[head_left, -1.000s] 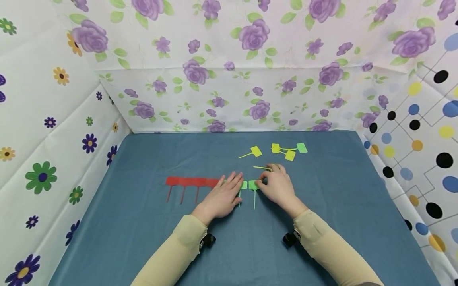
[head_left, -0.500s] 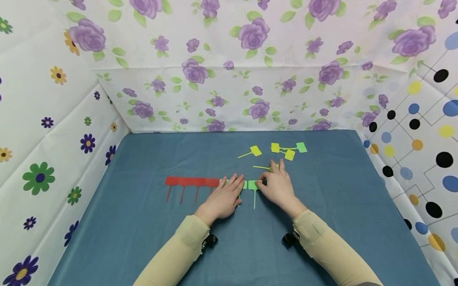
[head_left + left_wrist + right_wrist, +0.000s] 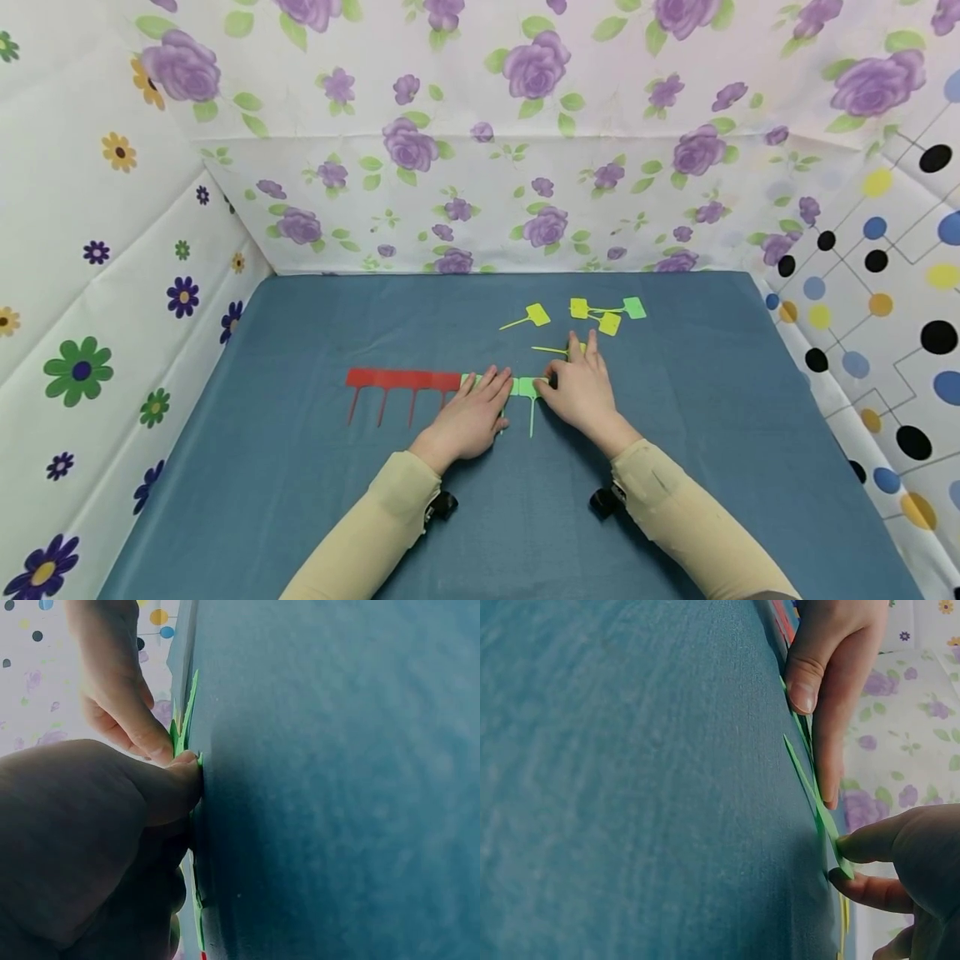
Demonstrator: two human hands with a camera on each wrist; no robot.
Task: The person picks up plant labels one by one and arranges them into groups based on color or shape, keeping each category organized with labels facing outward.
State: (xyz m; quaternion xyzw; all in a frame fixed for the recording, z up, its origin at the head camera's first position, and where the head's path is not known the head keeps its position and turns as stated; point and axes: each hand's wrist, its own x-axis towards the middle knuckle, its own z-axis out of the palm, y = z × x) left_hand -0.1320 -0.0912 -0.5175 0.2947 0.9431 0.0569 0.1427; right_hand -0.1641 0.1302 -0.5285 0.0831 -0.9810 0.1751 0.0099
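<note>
Flat T-shaped plastic plant labels lie in a row: joined red plant labels point(image 3: 401, 380) at left, green ones to their right. My left hand point(image 3: 467, 417) lies flat over the green plant labels point(image 3: 514, 387), fingers straight, hiding most of them. In the left wrist view its thumb point(image 3: 184, 776) presses down at a label's stem. Just right of it, my right hand point(image 3: 583, 396) pinches the head of a green plant label point(image 3: 829, 829) between thumb and index finger. That label's edge meets its neighbour's, its stem pointing toward me. A yellow plant label point(image 3: 551, 350) lies partly under my right fingers.
Beyond my hands lie a single yellow plant label point(image 3: 537, 314) and a small cluster of yellow plant labels point(image 3: 609, 323) with one green plant label point(image 3: 634, 307). A blue cloth point(image 3: 337, 500) covers the table. Patterned cloth walls point(image 3: 480, 208) stand at the back and sides.
My right hand has slid the pinched green plant label slightly left, closing the small gap to the neighbouring green one. My left hand has stayed nearly in place.
</note>
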